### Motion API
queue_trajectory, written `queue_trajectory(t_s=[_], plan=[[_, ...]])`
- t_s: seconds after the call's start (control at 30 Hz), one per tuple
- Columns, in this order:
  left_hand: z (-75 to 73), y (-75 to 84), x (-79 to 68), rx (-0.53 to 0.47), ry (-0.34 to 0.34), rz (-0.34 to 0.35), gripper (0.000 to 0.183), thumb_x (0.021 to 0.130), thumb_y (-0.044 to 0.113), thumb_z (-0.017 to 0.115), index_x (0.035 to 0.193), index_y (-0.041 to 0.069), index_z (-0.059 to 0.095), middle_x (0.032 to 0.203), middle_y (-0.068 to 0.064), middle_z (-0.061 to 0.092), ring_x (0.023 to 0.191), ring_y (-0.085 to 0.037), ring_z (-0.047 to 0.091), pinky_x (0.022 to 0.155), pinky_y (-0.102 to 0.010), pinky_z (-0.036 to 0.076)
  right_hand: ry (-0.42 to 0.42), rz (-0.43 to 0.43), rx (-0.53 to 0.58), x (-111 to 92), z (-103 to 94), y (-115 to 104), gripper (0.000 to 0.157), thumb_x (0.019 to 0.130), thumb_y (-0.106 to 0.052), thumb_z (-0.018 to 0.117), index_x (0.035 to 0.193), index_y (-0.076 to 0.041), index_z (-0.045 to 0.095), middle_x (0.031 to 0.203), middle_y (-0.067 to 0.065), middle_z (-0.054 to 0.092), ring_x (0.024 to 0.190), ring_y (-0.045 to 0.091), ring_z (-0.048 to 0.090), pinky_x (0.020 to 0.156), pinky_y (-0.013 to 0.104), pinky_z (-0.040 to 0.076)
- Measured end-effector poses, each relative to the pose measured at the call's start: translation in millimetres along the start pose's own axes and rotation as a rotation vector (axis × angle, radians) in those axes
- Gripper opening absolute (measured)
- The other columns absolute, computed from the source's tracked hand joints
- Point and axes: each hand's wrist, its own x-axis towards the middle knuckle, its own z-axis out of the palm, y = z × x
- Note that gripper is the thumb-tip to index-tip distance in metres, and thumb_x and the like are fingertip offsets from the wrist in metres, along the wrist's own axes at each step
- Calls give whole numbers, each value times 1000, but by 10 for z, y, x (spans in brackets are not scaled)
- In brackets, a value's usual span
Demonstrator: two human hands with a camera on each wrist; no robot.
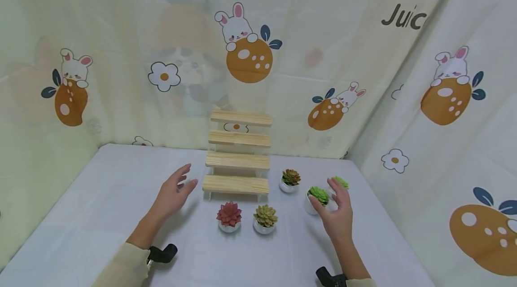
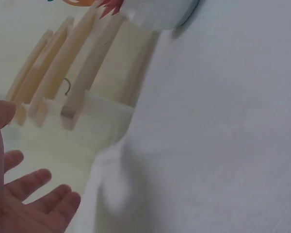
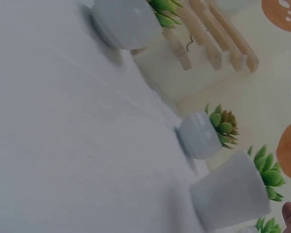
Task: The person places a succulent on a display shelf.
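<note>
My left hand [image 1: 171,195] hovers left of a wooden four-step display stand [image 1: 236,183], fingers spread and holding nothing. Close by the bright green potted succulent [image 1: 318,194] is my right hand [image 1: 340,217], its thumb and fingers parted and loosely curved, with no grip visible. Another green succulent [image 1: 341,182] stands behind that hand, partly hidden by its fingers. A red succulent [image 1: 229,215] and a yellow-green one [image 1: 265,216] sit in white pots before the stand. To the stand's right is a brownish-green succulent [image 1: 291,177]. The right wrist view shows only the thumb tip [image 3: 289,213], beside a white pot [image 3: 233,194].
A white cloth [image 1: 101,215] covers the table. Pale curtains [image 1: 190,31] printed with rabbits and fruit hang behind it and along the sides. Each wrist carries a black camera mount [image 1: 163,253].
</note>
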Motion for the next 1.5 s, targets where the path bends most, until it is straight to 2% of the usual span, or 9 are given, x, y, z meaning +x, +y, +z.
queue_trajectory(t_s=[0.03,0.23,0.4,0.57,0.77,1.0,1.13,1.33,1.5], plan=[[29,-9,4,-29,-8,-16,63,106,34,56,159,10,33,162,-18,39,145,-42,43,118,-58,43,14,8,12,-26,19,4,71,83,-21,87,147,-18,55,157,4,47,145,15,40,104,9,39],[185,-32,78,-173,-39,-57,57,106,27,57,156,6,39,150,-22,51,132,-40,58,106,-49,56,102,56,90,-109,103,10,68,81,-12,87,143,-15,59,147,3,54,133,9,46,106,34,46],[296,-16,130,-267,-57,-93,55,104,23,61,152,3,45,141,-23,58,119,-33,66,96,-37,62,155,68,100,-129,128,87,63,81,-18,89,138,-18,63,143,0,56,132,10,47,104,33,46],[341,8,159,-286,-56,-142,55,102,23,65,150,3,48,134,-23,60,109,-28,69,89,-33,64,132,114,119,-154,143,100,66,81,-21,89,140,-15,60,145,4,54,132,23,47,103,35,46],[360,10,184,-323,-63,-171,55,100,20,67,150,3,49,126,-24,60,88,-18,72,79,-30,65,63,220,93,-125,157,135,78,83,-30,87,150,-12,49,150,11,49,135,27,48,107,42,46],[362,7,207,-374,-62,-216,54,99,16,69,149,5,50,124,-21,59,85,-14,70,77,-26,64,-31,343,113,-67,166,169,89,85,-31,86,156,-7,37,157,16,43,140,32,44,115,50,44],[362,-3,214,-392,-57,-225,54,98,14,70,148,3,51,123,-22,60,84,-13,69,77,-26,64,-57,387,99,-49,166,189,90,85,-31,86,157,-7,36,160,15,41,140,30,44,113,41,45],[366,-9,234,-422,-47,-248,52,96,12,71,145,2,54,122,-21,61,84,-14,69,78,-26,64,-75,414,85,-39,174,206,86,86,-26,85,155,-5,39,152,19,48,134,30,50,84,0,42],[364,-10,236,-468,-48,-241,50,96,7,69,144,-2,54,120,-22,60,84,-14,69,79,-27,65,-64,411,112,-38,181,218,84,85,-20,85,154,-3,40,145,22,54,130,29,54,76,-6,40]])
